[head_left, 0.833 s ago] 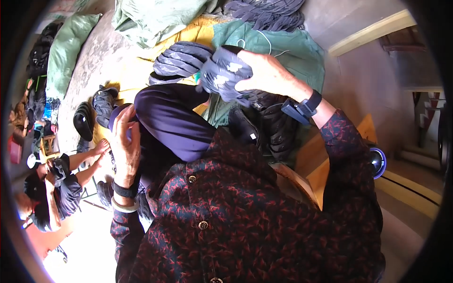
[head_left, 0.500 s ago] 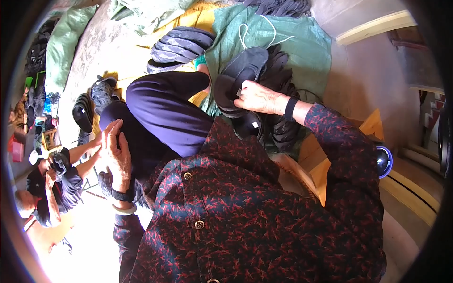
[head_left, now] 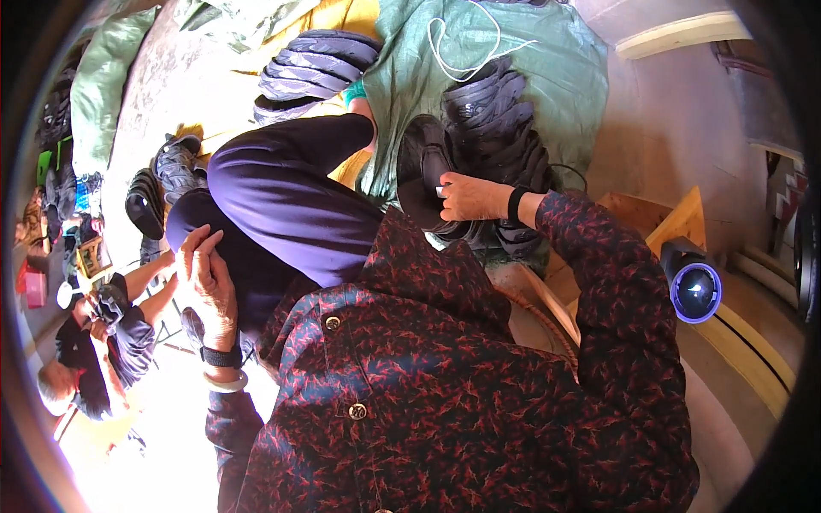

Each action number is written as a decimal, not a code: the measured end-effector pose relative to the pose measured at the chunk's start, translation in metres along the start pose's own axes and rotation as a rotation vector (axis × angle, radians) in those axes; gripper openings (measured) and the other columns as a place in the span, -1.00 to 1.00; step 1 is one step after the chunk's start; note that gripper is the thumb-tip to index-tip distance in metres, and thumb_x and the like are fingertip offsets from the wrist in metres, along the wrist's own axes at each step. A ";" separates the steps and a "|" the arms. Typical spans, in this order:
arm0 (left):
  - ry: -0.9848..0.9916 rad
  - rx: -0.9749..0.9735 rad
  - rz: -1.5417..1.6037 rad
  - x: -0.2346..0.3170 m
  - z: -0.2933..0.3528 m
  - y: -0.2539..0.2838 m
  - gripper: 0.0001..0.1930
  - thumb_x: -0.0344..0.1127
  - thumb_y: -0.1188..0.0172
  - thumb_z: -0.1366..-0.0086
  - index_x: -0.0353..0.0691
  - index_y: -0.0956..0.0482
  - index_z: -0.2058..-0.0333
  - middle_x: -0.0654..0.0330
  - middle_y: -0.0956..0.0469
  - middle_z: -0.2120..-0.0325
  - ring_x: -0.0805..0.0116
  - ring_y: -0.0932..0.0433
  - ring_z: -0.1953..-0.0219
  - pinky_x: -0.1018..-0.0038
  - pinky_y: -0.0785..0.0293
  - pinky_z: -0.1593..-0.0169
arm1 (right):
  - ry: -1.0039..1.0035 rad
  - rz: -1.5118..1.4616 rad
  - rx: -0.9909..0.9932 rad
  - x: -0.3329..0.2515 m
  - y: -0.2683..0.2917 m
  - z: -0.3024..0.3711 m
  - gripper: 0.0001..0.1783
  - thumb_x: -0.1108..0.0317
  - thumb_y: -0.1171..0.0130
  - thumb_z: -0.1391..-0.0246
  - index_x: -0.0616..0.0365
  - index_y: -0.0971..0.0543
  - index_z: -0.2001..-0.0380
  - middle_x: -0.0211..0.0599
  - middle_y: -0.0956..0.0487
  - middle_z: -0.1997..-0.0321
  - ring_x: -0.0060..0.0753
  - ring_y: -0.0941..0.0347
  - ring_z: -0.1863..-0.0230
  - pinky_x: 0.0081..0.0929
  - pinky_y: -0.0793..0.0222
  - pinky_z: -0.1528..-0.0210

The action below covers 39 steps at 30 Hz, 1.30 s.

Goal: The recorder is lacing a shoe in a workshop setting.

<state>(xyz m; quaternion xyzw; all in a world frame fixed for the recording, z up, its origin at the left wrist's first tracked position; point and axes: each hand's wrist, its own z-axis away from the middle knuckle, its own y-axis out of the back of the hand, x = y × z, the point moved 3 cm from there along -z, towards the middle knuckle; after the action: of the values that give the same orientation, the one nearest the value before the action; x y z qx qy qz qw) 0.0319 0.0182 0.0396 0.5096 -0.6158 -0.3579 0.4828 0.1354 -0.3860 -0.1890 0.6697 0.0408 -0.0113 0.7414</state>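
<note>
My right hand (head_left: 473, 197) is closed with its fingertips at the edge of a black shoe upper (head_left: 416, 162), a small white tag showing at the fingers. This upper lies against a pile of overlapping black shoe uppers (head_left: 500, 120) on the green sheet. My left hand (head_left: 210, 291) rests by my bent knee, its fingers stretched out and holding nothing. White cord (head_left: 466, 68) lies loosely looped on the sheet beyond the pile.
More dark uppers (head_left: 316, 68) lie in a row on yellow sheeting, and others (head_left: 145, 203) sit beyond my left knee. To the right are a wooden box (head_left: 684, 221) and a dark cylinder with a purple rim (head_left: 695, 291). Another person (head_left: 107, 342) sits at far left.
My right hand has shifted slightly left and down. The upper at it has swung lower and nearer, uncovering more of the pile and the cord. My left hand stays by my knee.
</note>
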 end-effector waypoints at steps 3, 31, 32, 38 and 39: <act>-0.010 -0.011 -0.010 0.001 -0.002 -0.001 -0.70 -0.65 -0.07 -0.31 -0.23 -0.67 0.08 0.09 -0.61 0.01 0.07 -0.60 -0.04 0.25 -0.53 -0.10 | 0.057 0.009 -0.048 -0.002 -0.010 0.005 -0.86 0.27 -0.16 -0.11 -0.20 -0.50 0.54 -0.70 -0.54 0.52 -0.53 -0.52 0.16 -0.42 -0.21 -0.16; 0.120 0.120 0.159 -0.002 -0.001 0.008 -0.65 -0.72 -0.15 -0.01 -0.23 -0.68 0.23 0.13 -0.66 0.17 0.10 -0.62 0.13 0.26 -0.56 0.02 | -0.395 -0.569 -0.217 0.058 0.000 -0.040 -0.62 0.18 -0.40 0.08 0.02 -0.62 0.15 -0.21 -0.61 0.21 -0.01 -0.55 0.04 -0.12 -0.42 -0.05; 0.114 0.127 0.183 -0.002 -0.001 0.006 -0.65 -0.72 -0.15 0.00 -0.23 -0.68 0.24 0.13 -0.67 0.18 0.10 -0.62 0.14 0.26 -0.56 0.04 | -0.388 -0.562 -0.226 0.070 0.006 -0.049 -0.62 0.18 -0.40 0.08 0.02 -0.62 0.15 -0.21 -0.61 0.21 -0.01 -0.55 0.04 -0.12 -0.42 -0.05; 0.124 0.146 0.229 -0.009 -0.004 0.011 -0.61 -0.74 -0.16 0.09 -0.23 -0.69 0.27 0.14 -0.68 0.20 0.12 -0.64 0.18 0.30 -0.56 0.09 | -0.871 -0.921 0.257 0.175 0.064 -0.112 -0.60 0.29 -0.37 -0.10 0.22 -0.57 0.03 0.00 -0.66 0.14 0.02 -0.62 0.07 -0.19 -0.52 0.02; 0.120 0.146 0.234 -0.010 -0.005 0.011 -0.61 -0.74 -0.16 0.10 -0.23 -0.69 0.27 0.15 -0.68 0.21 0.12 -0.64 0.19 0.29 -0.56 0.10 | -0.921 -0.955 0.352 0.196 0.063 -0.119 -0.58 0.27 -0.37 -0.11 0.24 -0.56 0.01 0.01 -0.67 0.13 0.02 -0.63 0.07 -0.21 -0.53 0.00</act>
<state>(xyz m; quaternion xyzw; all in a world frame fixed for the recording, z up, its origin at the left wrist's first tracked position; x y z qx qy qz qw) 0.0333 0.0312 0.0487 0.4885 -0.6653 -0.2224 0.5189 0.3298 -0.2539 -0.1536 0.6159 0.0096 -0.6270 0.4769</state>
